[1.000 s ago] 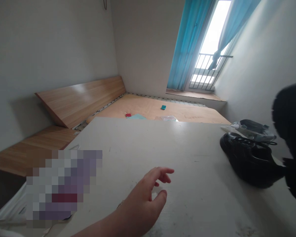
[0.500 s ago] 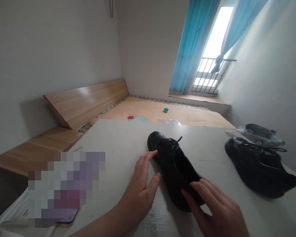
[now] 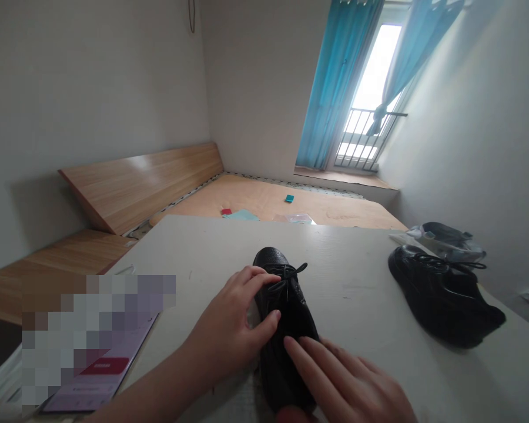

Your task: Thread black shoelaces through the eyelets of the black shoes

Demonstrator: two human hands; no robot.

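Half a second ago the black leather lace-up shoe (image 3: pixel 286 335) lay slanted on the table (image 3: pixel 348 264), with its toe angled away to the left. Now it sits straighter between the hands, toe pointing directly away from the person, and the hands have closed in until they nearly meet on it. The left hand (image 3: pixel 224 323) has moved up onto the front of the shoe, its fingers (image 3: pixel 258 277) reaching over beside the laces (image 3: pixel 288 276) and its thumb pressed against the near side. The right hand (image 3: pixel 348 382) lies across the rear part with its fingers spread; I cannot tell whether it is gripping or only resting there. Beyond the right hand sits a second black shoe (image 3: pixel 441 296), with a crumpled white package (image 3: pixel 445 242) behind it. Left of the left hand, a tilted lilac screen (image 3: pixel 101 382) shows a red button, partly hidden by blur.
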